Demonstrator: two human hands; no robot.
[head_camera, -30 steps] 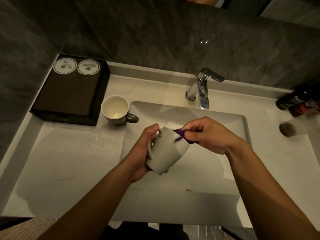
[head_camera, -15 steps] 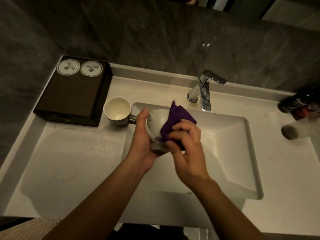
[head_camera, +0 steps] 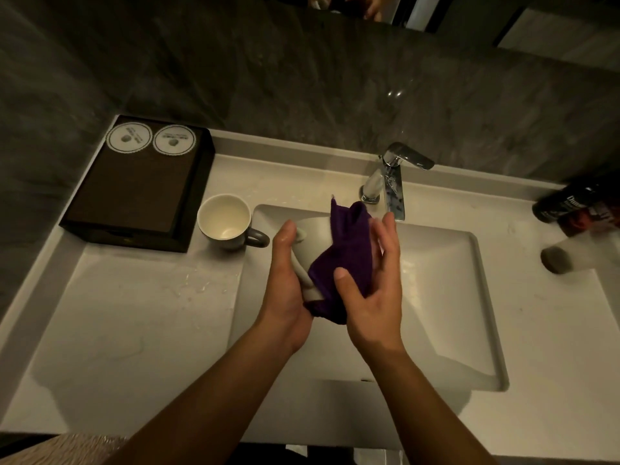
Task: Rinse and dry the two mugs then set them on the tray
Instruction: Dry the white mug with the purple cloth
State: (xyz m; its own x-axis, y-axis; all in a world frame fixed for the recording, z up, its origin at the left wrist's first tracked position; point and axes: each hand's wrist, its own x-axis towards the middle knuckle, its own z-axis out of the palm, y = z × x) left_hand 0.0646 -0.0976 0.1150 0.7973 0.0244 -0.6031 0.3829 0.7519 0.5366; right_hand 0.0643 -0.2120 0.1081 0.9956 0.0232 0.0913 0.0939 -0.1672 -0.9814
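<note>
Over the sink basin my left hand grips a grey mug by its handle side. A purple cloth is draped over the mug and hides most of it. My right hand presses the cloth against the mug with fingers mostly straight and the thumb on the cloth. A second grey mug with a cream inside stands upright on the counter, left of the basin, handle pointing right. The dark tray sits at the back left, just beyond that mug.
Two round paper coasters lie at the far end of the tray. A chrome faucet stands behind the basin. Dark bottles and a lying tumbler are at the right edge. Water drops wet the left counter.
The right hand went from pinching the cloth at the mug's mouth to wrapping it around the mug's outside, and its fingers have straightened. The mug moved up toward the faucet.
</note>
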